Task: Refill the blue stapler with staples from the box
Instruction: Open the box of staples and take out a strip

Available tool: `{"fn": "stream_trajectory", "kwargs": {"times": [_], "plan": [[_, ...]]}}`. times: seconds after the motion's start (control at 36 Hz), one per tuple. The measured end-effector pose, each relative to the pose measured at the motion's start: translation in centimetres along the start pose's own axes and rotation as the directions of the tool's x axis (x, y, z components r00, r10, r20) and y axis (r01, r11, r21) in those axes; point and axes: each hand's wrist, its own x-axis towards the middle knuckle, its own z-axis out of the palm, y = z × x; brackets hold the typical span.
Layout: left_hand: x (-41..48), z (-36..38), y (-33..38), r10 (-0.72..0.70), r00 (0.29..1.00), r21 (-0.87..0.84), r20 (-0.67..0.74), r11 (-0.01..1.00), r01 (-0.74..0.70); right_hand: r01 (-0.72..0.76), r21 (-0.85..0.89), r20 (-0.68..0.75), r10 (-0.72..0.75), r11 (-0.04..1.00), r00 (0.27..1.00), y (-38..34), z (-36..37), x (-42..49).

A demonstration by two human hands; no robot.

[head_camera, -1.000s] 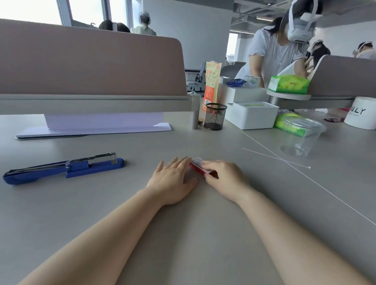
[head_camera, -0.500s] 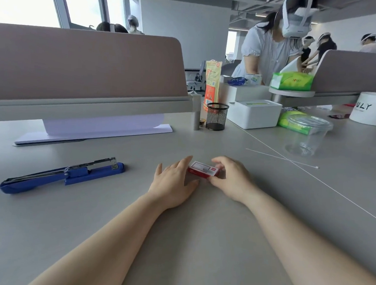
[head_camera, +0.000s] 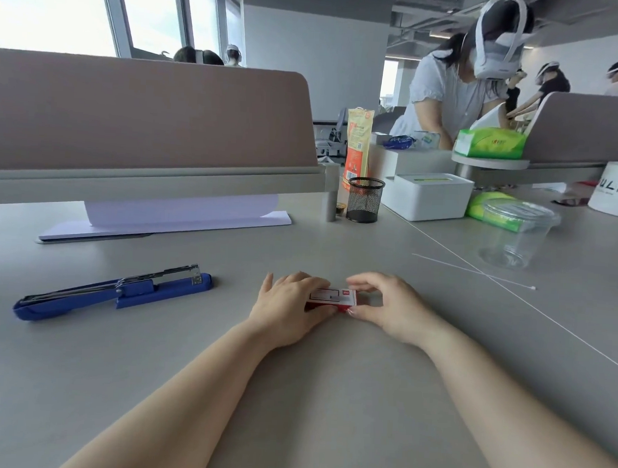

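A small red and white staple box lies on the grey desk in front of me, and both hands hold it. My left hand grips its left end, fingers over the top. My right hand pinches its right end between thumb and fingers. The blue stapler lies to the left on the desk, swung open flat with its metal staple track facing up. Neither hand touches the stapler. I cannot tell whether the box is open.
A black mesh cup, a white box, a clear plastic cup and a thin white stick lie at the back right. A stack of white paper sits under the desk divider. A person stands behind at the right.
My left hand has closed over the left end of the box, which now lies level between both hands. The stapler has not moved.
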Motion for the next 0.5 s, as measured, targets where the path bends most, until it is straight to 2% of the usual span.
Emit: {"fn": "stream_trajectory", "kwargs": {"times": [0.22,0.42,0.5], "plan": [[0.3,-0.4,-0.9,-0.032,0.999,-0.105,-0.016,0.994,0.030,0.018,-0.112,-0.004,-0.018,0.994,1.000,0.4,-1.0,0.1],[0.5,-0.4,-1.5,-0.068,0.998,-0.197,-0.019,0.978,0.063,-0.021,-0.092,0.017,0.023,0.995,1.000,1.3,-1.5,0.0],[0.5,-0.3,-1.6,-0.067,0.996,-0.240,-0.055,0.969,0.051,0.010,-0.071,0.026,-0.008,0.997,1.000,0.7,-1.5,-0.1]]}}
